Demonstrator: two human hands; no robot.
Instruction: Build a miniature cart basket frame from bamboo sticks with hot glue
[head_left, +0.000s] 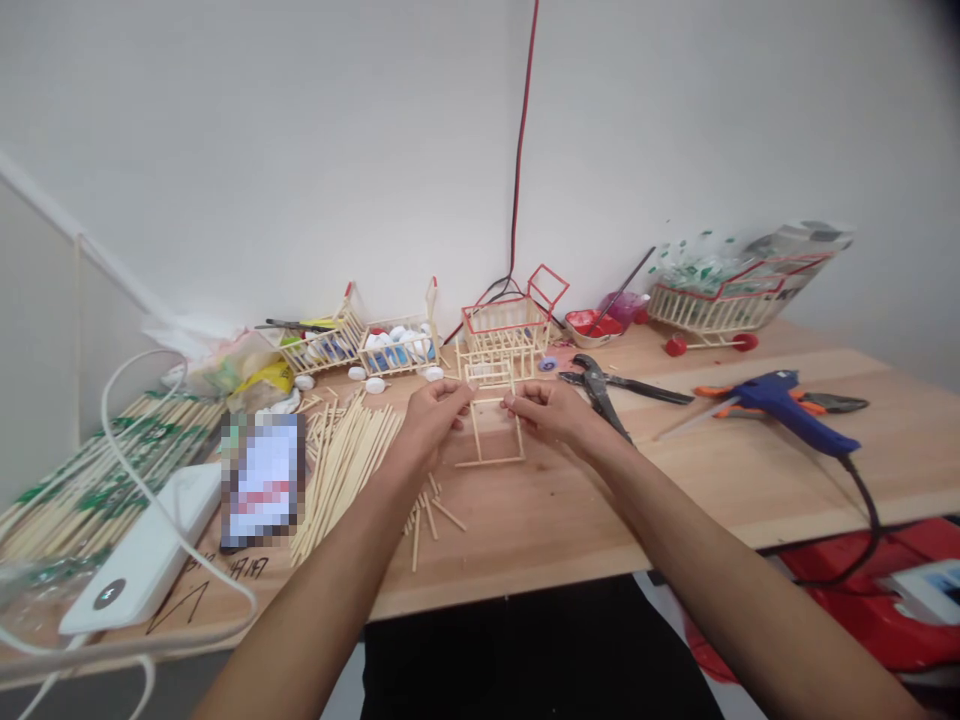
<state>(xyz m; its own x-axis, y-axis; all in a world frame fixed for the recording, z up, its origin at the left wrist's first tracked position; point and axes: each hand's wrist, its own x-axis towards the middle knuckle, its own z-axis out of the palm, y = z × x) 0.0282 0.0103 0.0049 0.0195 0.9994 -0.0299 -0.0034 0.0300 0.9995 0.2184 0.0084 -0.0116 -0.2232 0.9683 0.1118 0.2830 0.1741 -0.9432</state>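
Between my two hands is a small frame of wooden sticks [499, 462], roughly square, held near its upper corners. My left hand [437, 420] pinches the upper left part with thumb and finger. On the other side my right hand [551, 410] pinches the upper right corner. Just behind the hands stands a stick-built mini shopping cart [502, 325] with a red-painted rim and handle. To the left of my left hand lies a pile of loose wooden sticks [349, 465], with several short cut pieces [431, 510] scattered beside it.
Two more stick carts [397, 345] stand at the back left; a bottle-filled cart [701, 310] is at the back right. Pliers [600, 395] and a blue glue gun [795, 405] lie right, near a red paint dish [592, 328]. A phone [262, 485] and white power bank [146, 550] lie left.
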